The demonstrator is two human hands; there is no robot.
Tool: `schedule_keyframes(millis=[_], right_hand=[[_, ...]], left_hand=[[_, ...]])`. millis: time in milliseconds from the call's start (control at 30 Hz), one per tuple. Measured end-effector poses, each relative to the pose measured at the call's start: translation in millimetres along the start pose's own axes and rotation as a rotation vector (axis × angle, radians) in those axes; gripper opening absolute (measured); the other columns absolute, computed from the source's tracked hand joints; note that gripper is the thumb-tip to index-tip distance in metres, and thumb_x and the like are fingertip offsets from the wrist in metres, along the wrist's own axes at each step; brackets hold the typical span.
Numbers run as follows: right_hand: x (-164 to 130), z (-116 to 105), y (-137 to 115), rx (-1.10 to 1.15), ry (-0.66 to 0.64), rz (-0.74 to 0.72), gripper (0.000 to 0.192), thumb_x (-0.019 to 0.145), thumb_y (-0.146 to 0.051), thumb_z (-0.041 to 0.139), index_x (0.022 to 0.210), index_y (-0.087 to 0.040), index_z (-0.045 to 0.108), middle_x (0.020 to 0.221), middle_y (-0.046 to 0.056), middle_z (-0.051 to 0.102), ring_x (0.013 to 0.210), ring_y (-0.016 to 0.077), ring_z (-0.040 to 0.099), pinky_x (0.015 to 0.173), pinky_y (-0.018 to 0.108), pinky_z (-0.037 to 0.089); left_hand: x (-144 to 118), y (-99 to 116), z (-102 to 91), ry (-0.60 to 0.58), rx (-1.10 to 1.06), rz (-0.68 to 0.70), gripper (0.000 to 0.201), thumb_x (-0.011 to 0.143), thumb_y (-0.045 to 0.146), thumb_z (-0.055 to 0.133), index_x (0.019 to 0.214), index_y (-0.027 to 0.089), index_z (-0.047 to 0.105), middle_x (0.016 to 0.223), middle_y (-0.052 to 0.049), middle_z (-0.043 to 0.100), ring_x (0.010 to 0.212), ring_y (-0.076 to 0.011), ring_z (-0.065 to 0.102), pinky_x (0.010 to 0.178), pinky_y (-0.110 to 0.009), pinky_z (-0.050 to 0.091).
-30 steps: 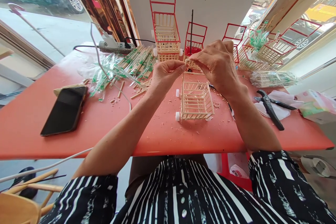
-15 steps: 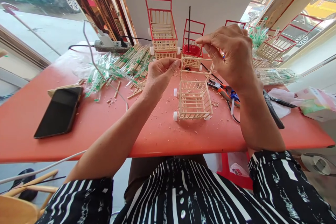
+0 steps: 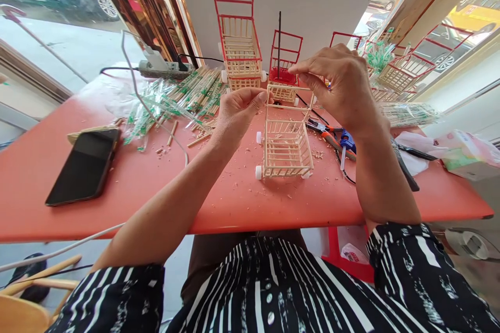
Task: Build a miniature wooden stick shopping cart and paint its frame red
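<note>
Head view — left hand (image 3: 234,114) pinches wooden cart's (image 3: 286,148) handle frame.

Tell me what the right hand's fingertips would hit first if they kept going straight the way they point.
Probably the thin black upright rod in the small red-framed cart; the right hand points left toward it, though depth is unclear.
</note>
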State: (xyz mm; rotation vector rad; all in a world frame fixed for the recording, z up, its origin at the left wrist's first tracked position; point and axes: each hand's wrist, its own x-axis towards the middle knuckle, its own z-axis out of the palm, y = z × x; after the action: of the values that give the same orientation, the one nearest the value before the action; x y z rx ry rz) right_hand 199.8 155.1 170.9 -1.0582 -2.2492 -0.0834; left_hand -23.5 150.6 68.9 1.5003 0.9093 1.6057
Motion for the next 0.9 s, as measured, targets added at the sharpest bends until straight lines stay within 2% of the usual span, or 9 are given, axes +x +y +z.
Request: schedule_keyframes(millis=[133, 233, 333, 467, 667, 900], right_hand=[[1, 19, 3, 0.057, -0.012, -0.019, 0.072, 0.094, -0.090, 0.037, 0.119, -0.044, 0.086, 0.115, 0.012, 0.087, 0.122, 0.0404, 0.061, 0.104, 0.060, 0.036], [3, 33, 9, 0.103, 0.003, -0.004, 0.067, 0.085, -0.095, 0.042, 0.110, -0.050, 0.085, 0.108, 0.011, 0.087, 0.124, 0.0413, 0.055, 0.102, 0.062, 0.032], [6, 40, 12, 0.136, 0.023, 0.012, 0.056, 0.084, -0.091, 0.050, 0.105, -0.051, 0.083, 0.101, 0.012, 0.087, 0.118, 0.0412, 0.054, 0.101, 0.062, 0.030], [5, 32, 3, 0.112, -0.010, 0.013, 0.041, 0.090, -0.081, 0.057, 0.100, -0.050, 0.083, 0.095, 0.012, 0.084, 0.106, 0.0396, 0.057, 0.101, 0.061, 0.033], [-4, 17, -19, -0.094, -0.100, 0.002, 0.047, 0.112, -0.055, 0.042, 0.116, -0.039, 0.086, 0.104, 0.012, 0.081, 0.113, 0.0358, 0.064, 0.107, 0.060, 0.039], [-4, 20, -17, -0.182, -0.096, -0.025, 0.034, 0.113, -0.038, 0.050, 0.110, -0.041, 0.084, 0.107, 0.006, 0.083, 0.113, 0.0327, 0.064, 0.107, 0.058, 0.043]], left_hand=[[0, 1, 0.7, 0.003, 0.000, -0.017, 0.018, 0.098, 0.033, 0.084, 0.085, 0.020, 0.083, 0.093, -0.006, 0.085, 0.093, -0.0170, 0.077, 0.082, -0.027, 0.061], [-1, 1, 0.4, 0.002, 0.002, -0.021, 0.019, 0.098, 0.033, 0.085, 0.085, 0.019, 0.083, 0.092, -0.007, 0.084, 0.092, -0.0171, 0.077, 0.082, -0.028, 0.061], [-1, 0, -0.3, 0.005, 0.009, -0.021, 0.019, 0.097, 0.036, 0.086, 0.088, 0.019, 0.084, 0.094, -0.006, 0.085, 0.089, -0.0167, 0.076, 0.080, -0.028, 0.061], [-1, -2, -0.3, -0.006, -0.006, -0.009, 0.012, 0.096, 0.033, 0.085, 0.092, 0.021, 0.086, 0.097, -0.006, 0.086, 0.091, -0.0171, 0.077, 0.083, -0.029, 0.062], [0, -5, 1.4, 0.017, -0.009, -0.008, 0.003, 0.092, 0.021, 0.084, 0.089, 0.022, 0.084, 0.096, -0.005, 0.086, 0.088, -0.0162, 0.076, 0.089, -0.032, 0.064], [1, -4, 3.3, 0.017, -0.022, -0.020, 0.012, 0.093, 0.015, 0.078, 0.083, 0.021, 0.081, 0.091, -0.004, 0.083, 0.085, -0.0146, 0.074, 0.088, -0.030, 0.062]])
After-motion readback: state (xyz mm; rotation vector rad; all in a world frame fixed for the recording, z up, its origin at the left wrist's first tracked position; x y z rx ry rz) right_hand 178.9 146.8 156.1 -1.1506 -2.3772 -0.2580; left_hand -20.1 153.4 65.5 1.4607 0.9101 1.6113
